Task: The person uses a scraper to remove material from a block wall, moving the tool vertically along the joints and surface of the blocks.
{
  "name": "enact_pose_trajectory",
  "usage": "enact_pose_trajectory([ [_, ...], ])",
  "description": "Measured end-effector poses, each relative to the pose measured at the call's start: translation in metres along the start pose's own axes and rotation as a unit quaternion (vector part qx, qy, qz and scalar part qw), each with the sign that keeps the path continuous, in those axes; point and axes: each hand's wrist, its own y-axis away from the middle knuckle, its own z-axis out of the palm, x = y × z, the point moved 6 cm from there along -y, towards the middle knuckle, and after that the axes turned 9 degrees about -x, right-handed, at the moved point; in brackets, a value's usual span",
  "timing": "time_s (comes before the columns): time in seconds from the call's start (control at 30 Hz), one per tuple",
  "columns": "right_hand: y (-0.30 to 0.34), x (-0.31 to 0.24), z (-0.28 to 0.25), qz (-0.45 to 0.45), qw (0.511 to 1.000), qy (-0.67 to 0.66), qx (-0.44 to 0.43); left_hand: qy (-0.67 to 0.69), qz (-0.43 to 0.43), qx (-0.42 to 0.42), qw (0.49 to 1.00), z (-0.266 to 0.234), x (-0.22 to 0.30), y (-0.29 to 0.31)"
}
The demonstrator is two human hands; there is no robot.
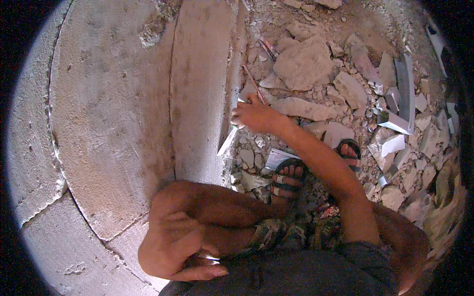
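A slim, whitish, straight-edged strip (229,141) sits in the grip of the right hand (254,116), slanting so that its exposed length points to about 7 o'clock from the fingers. It narrows toward the knuckles, and its wider free end is just beside the edge of the pale slab (200,98). A flat greyish patch (247,92) shows at 12 o'clock from the hand; whether it joins the strip is unclear.
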Motion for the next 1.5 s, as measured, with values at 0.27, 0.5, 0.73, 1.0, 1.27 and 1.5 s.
enact_pose_trajectory([
  [0.27, 0.006, 0.009, 0.0, 0.033, 0.998, 0.027, 0.036, 0.007, 0.007, 0.003, 1.0, 0.002, -0.001, -0.002],
  [0.5, 0.013, 0.036, -0.009, 0.074, 0.996, -0.017, 0.043, 0.006, 0.0, 0.004, 1.0, 0.001, 0.0, -0.002],
  [0.73, -0.001, -0.02, 0.011, -0.002, 0.999, -0.041, -0.025, 0.007, -0.008, 0.007, 1.0, 0.002, 0.003, 0.003],
  [1.0, 0.015, 0.016, -0.011, 0.046, 0.997, -0.011, 0.062, 0.016, 0.005, 0.016, 1.0, 0.002, -0.005, 0.006],
  [1.27, 0.036, 0.043, -0.008, 0.095, 0.993, 0.015, 0.065, 0.028, -0.004, 0.017, 0.999, 0.011, -0.021, 0.006],
  [1.5, 0.039, 0.065, -0.042, 0.12, 0.987, -0.033, 0.107, 0.023, -0.002, 0.014, 1.0, 0.006, -0.013, 0.006],
])
